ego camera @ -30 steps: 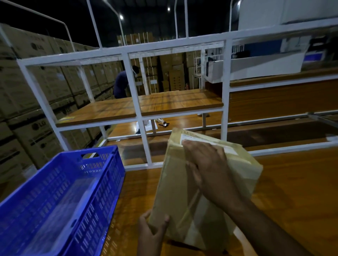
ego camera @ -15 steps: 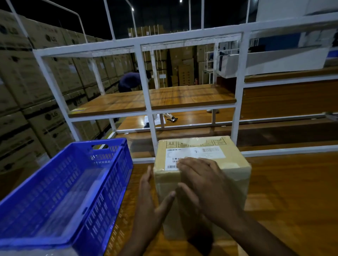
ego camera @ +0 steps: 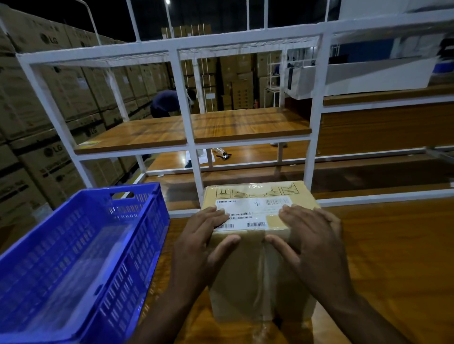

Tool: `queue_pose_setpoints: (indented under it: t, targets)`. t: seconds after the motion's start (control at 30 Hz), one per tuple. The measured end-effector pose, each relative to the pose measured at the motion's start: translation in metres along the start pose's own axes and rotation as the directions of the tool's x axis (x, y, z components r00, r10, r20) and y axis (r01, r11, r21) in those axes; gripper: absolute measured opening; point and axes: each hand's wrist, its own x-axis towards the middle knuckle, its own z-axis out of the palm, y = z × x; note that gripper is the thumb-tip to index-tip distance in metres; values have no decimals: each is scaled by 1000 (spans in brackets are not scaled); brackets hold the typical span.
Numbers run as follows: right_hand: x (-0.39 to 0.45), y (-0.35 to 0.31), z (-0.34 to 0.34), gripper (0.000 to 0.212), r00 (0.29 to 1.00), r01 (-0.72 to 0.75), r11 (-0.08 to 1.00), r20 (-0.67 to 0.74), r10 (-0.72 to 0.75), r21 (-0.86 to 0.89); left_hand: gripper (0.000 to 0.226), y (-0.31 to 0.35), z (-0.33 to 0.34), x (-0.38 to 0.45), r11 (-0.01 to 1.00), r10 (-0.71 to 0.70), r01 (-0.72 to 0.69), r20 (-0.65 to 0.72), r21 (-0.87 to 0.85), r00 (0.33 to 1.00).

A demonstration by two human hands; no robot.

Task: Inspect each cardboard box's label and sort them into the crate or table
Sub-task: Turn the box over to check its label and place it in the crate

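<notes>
Both hands have spread apart; left hand (ego camera: 201,235) and right hand (ego camera: 312,235) grasp the box (ego camera: 255,270).

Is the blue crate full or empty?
Empty. Only the bare floor of the crate shows; the box is outside it on the table.

A white metal shelf frame (ego camera: 183,103) with wooden boards; left of it stacked cartons (ego camera: 49,103), above it ceiling lamps (ego camera: 167,2).
</notes>
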Motion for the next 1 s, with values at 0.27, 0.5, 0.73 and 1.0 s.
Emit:
queue_pose_setpoints:
  t: [0.27, 0.5, 0.73, 1.0]
  targets:
    - [-1, 7, 0, 48, 998, 43, 999, -40, -41, 32, 51, -1, 0, -2, 998, 70, -70, -24, 0, 997]
    - [0, 12, -5, 56, 977, -112, 936, -133, 164, 334, 42, 5, -5, 3, 974, -69, 51, -73, -220, 995]
    - [18, 25, -24, 49, 594, -747, 198, 504, 627, 634, 53, 8, -18, 7, 470, -569, 671, 384, -573, 727]
    - [9, 20, -37, 25, 655, -719, 128, 603, 455, 684, 48, 14, -27, 5, 376, -555, 712, 471, -592, 685]
